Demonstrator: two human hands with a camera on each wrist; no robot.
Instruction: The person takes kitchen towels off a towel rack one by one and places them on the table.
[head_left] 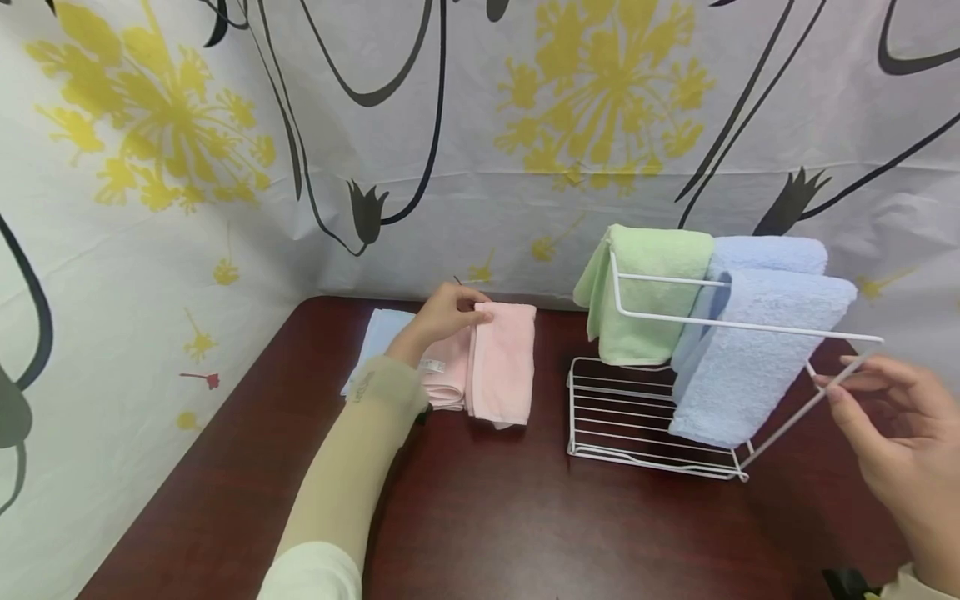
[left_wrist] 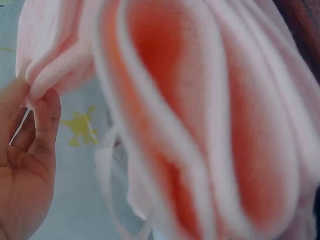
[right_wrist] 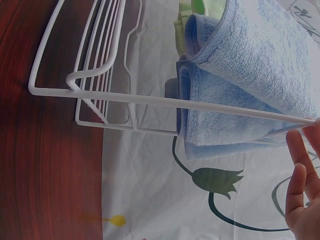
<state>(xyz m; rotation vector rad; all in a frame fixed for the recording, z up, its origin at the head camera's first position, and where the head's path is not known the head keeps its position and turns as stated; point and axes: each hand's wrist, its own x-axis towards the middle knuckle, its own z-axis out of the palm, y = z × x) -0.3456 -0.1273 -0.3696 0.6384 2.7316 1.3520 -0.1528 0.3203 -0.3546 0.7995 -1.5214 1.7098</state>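
My left hand (head_left: 442,315) pinches the upper left edge of a folded pink towel (head_left: 506,367). In the left wrist view, thumb and fingers of that hand (left_wrist: 30,150) squeeze a pink corner, while blurred pink folds fill the middle. Another folded pink towel (head_left: 447,375) with a white label lies just to its left. My right hand (head_left: 900,417) holds the right side bar of a white wire rack (head_left: 783,425) between thumb and fingers. Over the rack's upper bars hang a green towel (head_left: 656,300) and two blue towels, the nearer blue towel (head_left: 757,358) overlapping the other.
A folded light blue towel (head_left: 382,333) lies on the dark red-brown table (head_left: 480,517), left of the pink ones. White cloth (head_left: 450,150) with yellow and grey flower prints hangs behind the table and along its left side.
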